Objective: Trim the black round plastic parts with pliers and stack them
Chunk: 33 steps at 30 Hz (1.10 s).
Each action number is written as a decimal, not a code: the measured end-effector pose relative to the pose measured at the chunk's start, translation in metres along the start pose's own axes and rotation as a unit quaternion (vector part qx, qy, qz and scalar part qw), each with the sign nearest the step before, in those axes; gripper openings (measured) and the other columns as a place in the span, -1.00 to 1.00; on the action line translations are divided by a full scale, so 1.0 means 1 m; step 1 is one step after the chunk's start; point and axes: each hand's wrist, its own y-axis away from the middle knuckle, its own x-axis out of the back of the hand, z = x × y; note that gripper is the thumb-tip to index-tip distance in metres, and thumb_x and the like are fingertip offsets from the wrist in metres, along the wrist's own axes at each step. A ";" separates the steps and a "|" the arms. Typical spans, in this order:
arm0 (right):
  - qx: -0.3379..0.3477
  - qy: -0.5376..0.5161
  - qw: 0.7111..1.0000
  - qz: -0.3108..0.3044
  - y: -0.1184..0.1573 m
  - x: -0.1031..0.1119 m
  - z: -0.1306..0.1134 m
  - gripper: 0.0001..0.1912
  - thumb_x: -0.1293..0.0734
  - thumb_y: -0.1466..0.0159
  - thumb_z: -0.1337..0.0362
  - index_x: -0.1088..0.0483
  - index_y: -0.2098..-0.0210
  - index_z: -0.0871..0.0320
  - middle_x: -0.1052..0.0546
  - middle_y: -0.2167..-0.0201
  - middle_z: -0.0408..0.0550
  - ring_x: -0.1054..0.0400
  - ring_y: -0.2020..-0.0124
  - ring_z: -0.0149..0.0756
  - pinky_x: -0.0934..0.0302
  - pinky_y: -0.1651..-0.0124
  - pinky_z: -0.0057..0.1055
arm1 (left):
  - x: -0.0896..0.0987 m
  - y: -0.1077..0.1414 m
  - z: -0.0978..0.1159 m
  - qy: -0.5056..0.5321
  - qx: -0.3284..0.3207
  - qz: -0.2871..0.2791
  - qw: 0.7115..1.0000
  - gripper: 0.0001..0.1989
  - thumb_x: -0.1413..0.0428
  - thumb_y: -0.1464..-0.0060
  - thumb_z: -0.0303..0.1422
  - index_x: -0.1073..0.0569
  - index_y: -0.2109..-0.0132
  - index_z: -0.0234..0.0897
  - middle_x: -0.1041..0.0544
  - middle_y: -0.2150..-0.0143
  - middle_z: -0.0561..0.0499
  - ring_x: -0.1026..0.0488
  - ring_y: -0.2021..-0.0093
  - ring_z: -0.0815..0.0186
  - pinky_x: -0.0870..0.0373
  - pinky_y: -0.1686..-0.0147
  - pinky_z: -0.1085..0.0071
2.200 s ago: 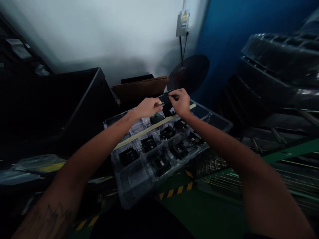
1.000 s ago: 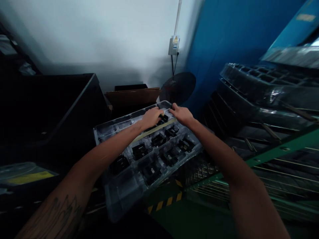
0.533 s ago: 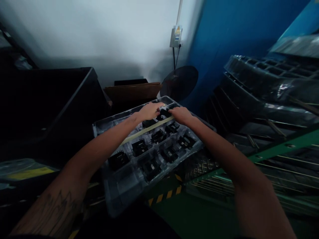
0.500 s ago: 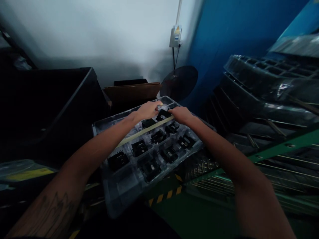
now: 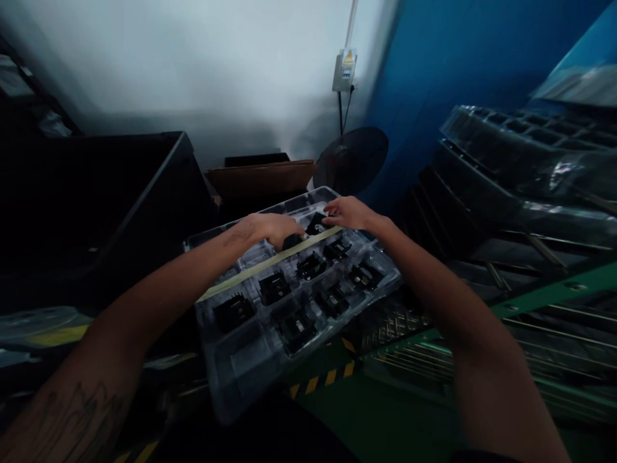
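A clear plastic tray (image 5: 250, 366) lies tilted before me, with several black plastic parts (image 5: 294, 326) in its compartments. A pale yellow strip (image 5: 248, 271) runs lengthwise over it. My left hand (image 5: 279, 229) is over the middle of the tray, its fingers curled down around a black plastic part (image 5: 292, 242) beside the strip; the fingertips are partly hidden. Near the far corner is my right hand (image 5: 351, 213), fingers apart, the tips close to another black plastic part (image 5: 317, 222). Whether they touch it is hard to tell.
To the left stands a large black bin (image 5: 186, 167). Behind the tray are a cardboard box (image 5: 265, 172) and a round fan (image 5: 359, 154). Stacked clear trays (image 5: 520, 154) rest on a green rack (image 5: 544, 290) at right. Yellow-black tape (image 5: 321, 381) marks the green floor below.
My left hand has moved back from the far end to the black part near the middle of the tray. My right hand has lifted slightly, and its fingers have spread.
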 end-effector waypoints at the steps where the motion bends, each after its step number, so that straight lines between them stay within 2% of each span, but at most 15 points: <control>1: 0.012 0.020 1.000 -0.005 -0.002 -0.004 -0.003 -0.60 -0.40 -0.32 0.15 -0.53 -0.05 0.26 -0.60 0.07 0.13 -0.49 0.10 -0.16 -0.30 0.05 -0.33 | -0.002 0.001 -0.001 -0.010 -0.002 0.017 1.000 -0.33 -0.29 0.20 -0.51 -0.51 -0.14 -0.14 -0.56 -0.05 -0.10 -0.54 0.08 0.11 -0.41 0.14 0.38; 4: 0.024 0.085 0.996 -0.013 -0.006 -0.014 -0.009 -0.69 -0.40 -0.30 0.20 -0.54 0.04 0.25 -0.52 0.00 0.18 -0.44 0.06 -0.13 -0.24 0.03 -0.32 | -0.005 0.008 -0.006 -0.036 -0.004 0.073 0.997 -0.38 -0.29 0.13 -0.43 -0.47 -0.15 -0.14 -0.51 -0.09 -0.12 -0.52 0.07 0.13 -0.39 0.13 0.39; 8: 0.021 0.099 0.995 -0.016 -0.009 -0.014 -0.009 -0.81 -0.34 -0.30 0.32 -0.54 0.14 0.26 -0.50 -0.01 0.16 -0.41 0.10 -0.18 -0.20 0.06 -0.36 | 0.000 0.023 -0.015 -0.038 0.004 0.135 0.990 -0.47 -0.32 0.07 -0.30 -0.48 -0.09 -0.18 -0.49 -0.10 -0.13 -0.47 -0.06 0.04 -0.36 0.01 0.33; 11: 0.021 0.111 0.993 -0.028 -0.011 -0.006 -0.009 -0.85 -0.32 -0.30 0.34 -0.53 0.23 0.26 -0.55 0.16 0.11 -0.40 0.21 -0.21 -0.17 0.17 -0.35 | 0.004 0.034 -0.021 0.033 0.036 0.161 0.986 -0.49 -0.31 0.05 -0.25 -0.46 -0.07 -0.24 -0.52 -0.03 -0.14 -0.50 0.03 0.06 -0.37 0.09 0.34; 14: 0.031 0.136 0.989 -0.038 -0.014 0.001 -0.015 -0.88 -0.34 -0.27 0.36 -0.53 0.24 0.23 -0.56 0.16 0.10 -0.40 0.18 -0.18 -0.16 0.19 -0.35 | -0.001 0.040 -0.022 0.139 0.062 0.210 0.966 -0.44 -0.30 0.03 -0.26 -0.38 -0.12 -0.26 -0.55 0.02 -0.11 -0.53 0.09 0.13 -0.37 0.14 0.36; 18: 0.043 0.157 0.986 -0.034 -0.016 0.001 -0.024 -0.74 -0.38 -0.22 0.42 -0.50 0.08 0.21 -0.55 0.08 0.10 -0.41 0.03 -0.11 -0.18 0.10 -0.35 | -0.022 0.034 -0.011 0.280 0.131 0.252 0.917 -0.49 -0.33 0.06 -0.30 -0.33 -0.01 -0.28 -0.57 0.13 -0.07 -0.56 0.17 0.19 -0.40 0.19 0.35; 22: 0.041 0.110 0.993 -0.025 -0.016 -0.002 -0.020 -0.51 -0.41 -0.14 0.46 -0.41 -0.08 0.23 -0.52 0.01 0.12 -0.42 0.01 -0.11 -0.22 0.03 -0.33 | -0.044 0.020 -0.002 0.404 0.138 0.322 0.845 -0.51 -0.33 0.13 -0.41 -0.27 0.09 -0.24 -0.54 0.10 -0.04 -0.57 0.18 0.26 -0.45 0.18 0.36; 25: 0.094 -0.021 0.995 -0.006 -0.015 0.000 -0.015 -0.42 -0.47 -0.13 0.35 -0.38 -0.14 0.19 -0.49 -0.09 0.12 -0.41 -0.04 -0.10 -0.28 -0.03 -0.28 | -0.051 0.011 -0.003 0.491 0.120 0.376 0.777 -0.52 -0.31 0.13 -0.45 -0.23 0.12 -0.23 -0.52 0.09 0.00 -0.56 0.17 0.31 -0.48 0.13 0.37; 27: 0.141 -0.149 0.978 0.025 -0.016 0.003 -0.014 -0.40 -0.47 -0.16 0.23 -0.35 -0.18 0.15 -0.49 -0.10 0.08 -0.41 -0.04 -0.14 -0.31 -0.03 -0.29 | -0.051 0.009 -0.007 0.508 0.101 0.400 0.756 -0.52 -0.32 0.14 -0.43 -0.23 0.13 -0.24 -0.51 0.08 0.00 -0.54 0.12 0.30 -0.48 0.06 0.35; 28: 0.156 -0.204 0.966 0.042 -0.016 0.004 -0.014 -0.41 -0.46 -0.18 0.19 -0.35 -0.18 0.15 -0.50 -0.09 0.07 -0.42 -0.03 -0.17 -0.32 -0.02 -0.31 | -0.051 0.008 -0.009 0.505 0.090 0.406 0.756 -0.52 -0.32 0.14 -0.41 -0.24 0.13 -0.25 -0.51 0.06 -0.01 -0.54 0.09 0.28 -0.47 0.03 0.32; 30: 0.164 -0.264 0.949 0.062 -0.018 0.005 -0.017 -0.48 -0.44 -0.21 0.13 -0.39 -0.11 0.19 -0.53 -0.03 0.05 -0.43 0.03 -0.22 -0.32 0.02 -0.34 | -0.050 0.010 -0.014 0.485 0.066 0.400 0.775 -0.51 -0.34 0.15 -0.37 -0.27 0.11 -0.27 -0.51 0.01 -0.04 -0.52 0.02 0.24 -0.46 -0.03 0.27; 33: 0.160 -0.222 0.961 0.040 -0.022 0.006 -0.023 -0.60 -0.47 -0.17 0.17 -0.49 0.05 0.23 -0.58 0.14 -0.02 -0.44 0.20 -0.27 -0.29 0.13 -0.38 | -0.047 0.017 -0.020 0.449 0.053 0.352 0.820 -0.47 -0.34 0.16 -0.36 -0.32 0.04 -0.28 -0.50 -0.10 -0.13 -0.49 -0.10 0.15 -0.42 -0.14 0.18</control>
